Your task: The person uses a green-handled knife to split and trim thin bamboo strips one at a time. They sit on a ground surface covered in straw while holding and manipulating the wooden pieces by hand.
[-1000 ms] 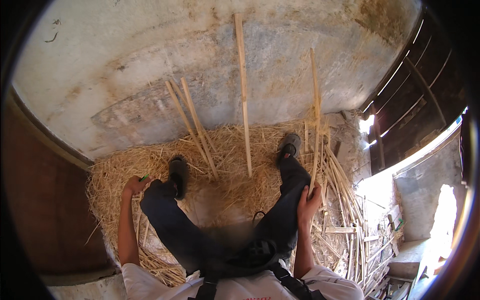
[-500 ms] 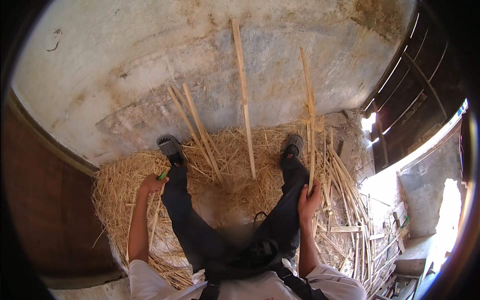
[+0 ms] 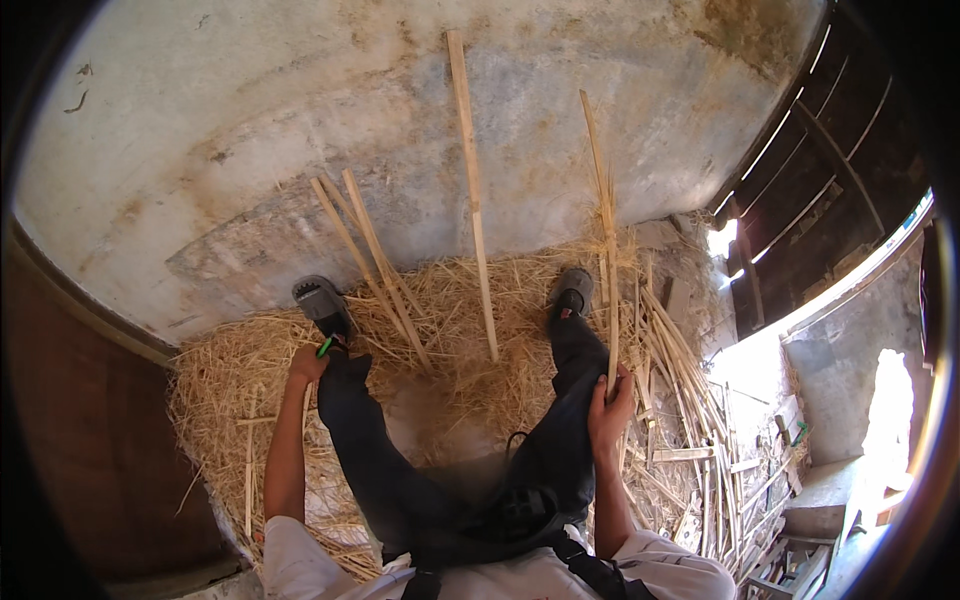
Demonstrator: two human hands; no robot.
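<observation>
My left hand is closed around a small bright-green handle, beside my left shin. Whatever extends from that handle is too small to make out. By my right knee, my right hand grips the lower end of a long, pale bamboo strip. That strip stands nearly upright, with frayed fibres partway up and its top toward the wall. Between my feet, a wide bamboo strip leans on the wall. Several thinner strips lean by my left foot.
Shavings cover the floor around my legs. A stained wall rises in front. Many loose strips lie in a heap to the right, near another green-handled tool. Dark slatted boards stand at far right.
The whole view has shifted slightly, so the wall and leaning strips sit further left. My left hand has moved closer to my left shin. My right hand still grips its strip.
</observation>
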